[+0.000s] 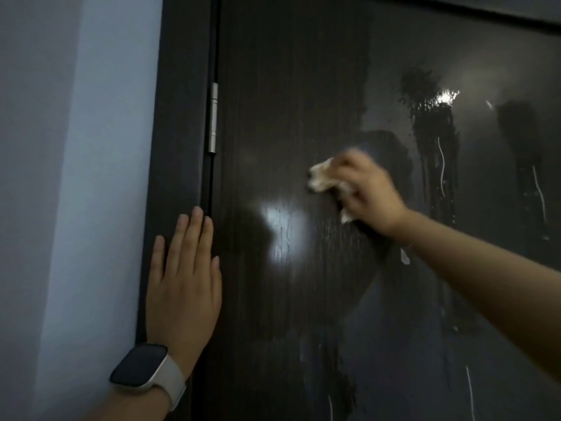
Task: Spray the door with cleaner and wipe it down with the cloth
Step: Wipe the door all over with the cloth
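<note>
The door is already sprayed and the wipe is under way: the right hand is clenched around the cloth, pressing it to the panel near centre. Wet runs and drips at 2 to 3 o'clock of the cloth look unwiped, as do streaks at 5 o'clock low down. The left hand lies flat and released at 8 o'clock, across the frame and door edge, below the hinge. Open panel lies rightward and downward; the frame bounds strokes at 9 and 12 o'clock.
</note>
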The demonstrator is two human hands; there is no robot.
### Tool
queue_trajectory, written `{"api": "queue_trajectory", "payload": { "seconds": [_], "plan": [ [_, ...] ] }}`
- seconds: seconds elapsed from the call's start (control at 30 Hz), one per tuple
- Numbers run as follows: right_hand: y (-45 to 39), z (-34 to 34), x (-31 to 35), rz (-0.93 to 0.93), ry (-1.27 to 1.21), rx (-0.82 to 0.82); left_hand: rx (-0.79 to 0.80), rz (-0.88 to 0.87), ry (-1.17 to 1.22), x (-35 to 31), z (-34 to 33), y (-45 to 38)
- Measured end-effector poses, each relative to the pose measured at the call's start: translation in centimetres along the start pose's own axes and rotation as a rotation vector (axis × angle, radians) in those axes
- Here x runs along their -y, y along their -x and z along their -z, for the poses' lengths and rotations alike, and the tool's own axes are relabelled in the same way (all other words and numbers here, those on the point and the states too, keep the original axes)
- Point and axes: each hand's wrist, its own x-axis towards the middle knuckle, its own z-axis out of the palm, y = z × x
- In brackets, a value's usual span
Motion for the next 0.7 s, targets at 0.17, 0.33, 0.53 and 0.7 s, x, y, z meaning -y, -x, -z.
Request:
{"api": "queue_trajectory", "payload": {
  "seconds": [0.17, 0.33, 0.53, 0.7],
  "plan": [
    [-1.2, -0.1, -0.6, -0.587, -0.037, -0.379, 0.001, 0.003, -0.002, -0.1, -0.3, 0.3],
    [6.2, -4.5, 10.2, -0.185, -0.180, -0.178, 0.024, 0.067, -0.002, -0.5, 0.1, 3.4],
    [22.6, -5.8, 16.2, 0.092, -0.372, 0.346, 0.092, 0.018, -0.022, -0.9, 0.2, 9.1],
    [23.4, -3.7, 14.7, 0.207, -0.366, 0.465, 0.123, 0.024, -0.013, -1.3, 0.1, 11.7]
  ]
}}
